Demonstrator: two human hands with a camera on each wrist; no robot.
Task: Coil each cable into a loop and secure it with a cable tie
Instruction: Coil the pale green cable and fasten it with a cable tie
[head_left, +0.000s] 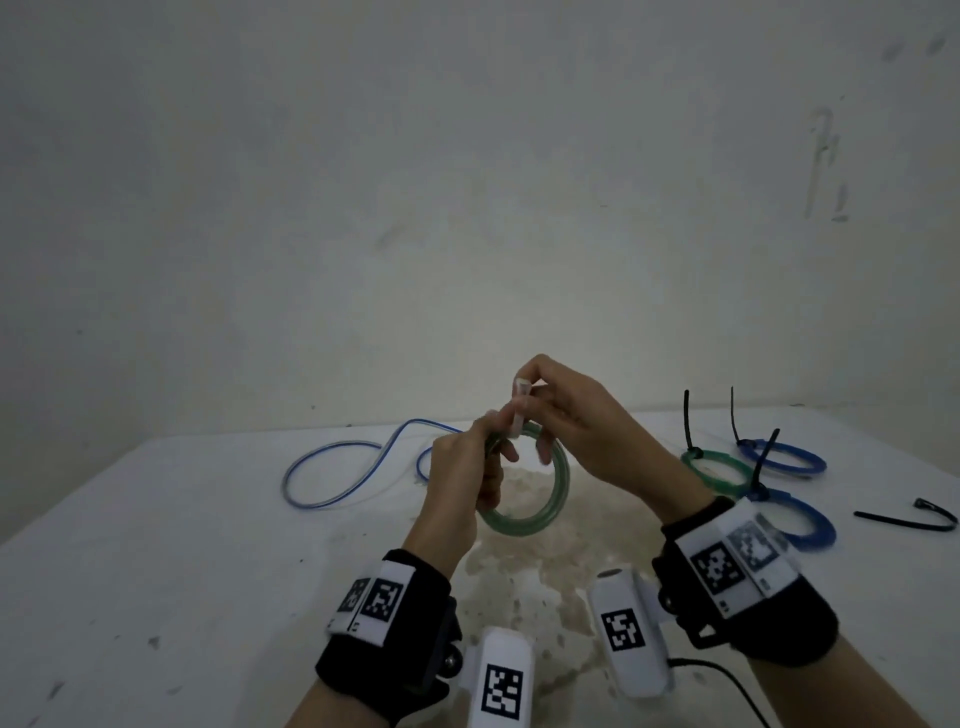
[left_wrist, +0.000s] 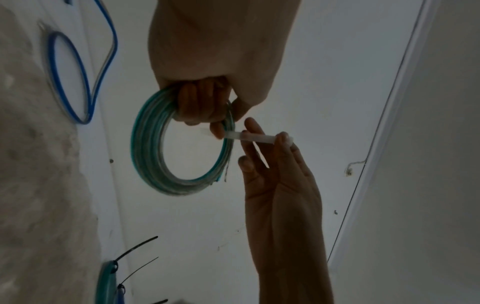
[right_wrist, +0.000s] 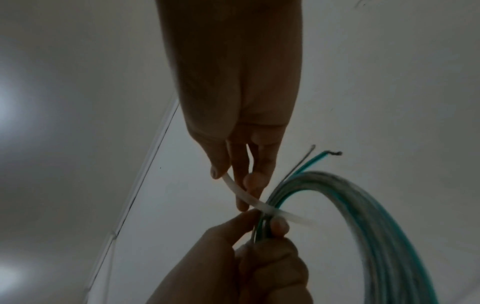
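At far left on the white table (head_left: 156, 519) lies a loose blue cable (head_left: 332, 475); above the centre, the left hand (head_left: 460, 475) grips the coiled green cable (head_left: 558, 486), the right hand (head_left: 576, 415) pinching a white cable tie (head_left: 521, 410) across it; tied coils (head_left: 753, 467) rest right.

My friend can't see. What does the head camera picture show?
Two hands hold a green coil above a white table: the left hand grips it, the right hand pinches a white tie. Tied coils lie right, a loose blue cable left.
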